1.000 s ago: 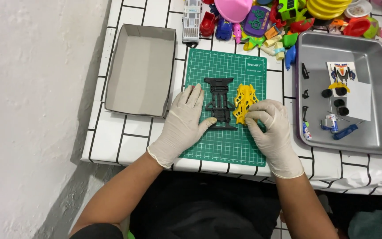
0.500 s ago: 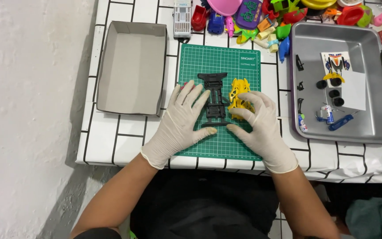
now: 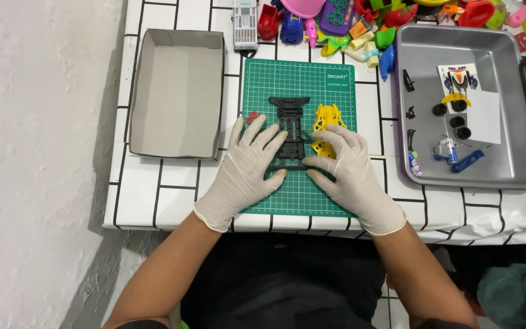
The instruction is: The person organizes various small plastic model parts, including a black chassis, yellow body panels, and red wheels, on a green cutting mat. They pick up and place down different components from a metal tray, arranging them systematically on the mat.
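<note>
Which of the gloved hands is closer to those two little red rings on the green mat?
Left. The left hand has its fingertips just beside the red rings; the right hand lies across the black chassis, farther off.

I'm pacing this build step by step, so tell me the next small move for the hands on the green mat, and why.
Probably close the left hand on the black plastic toy-car chassis. Both gloved hands lie flat and open on the green cutting mat, holding nothing; the left fingertips touch the chassis edge, while the right hand partly covers the yellow plastic parts frame beside it.
</note>
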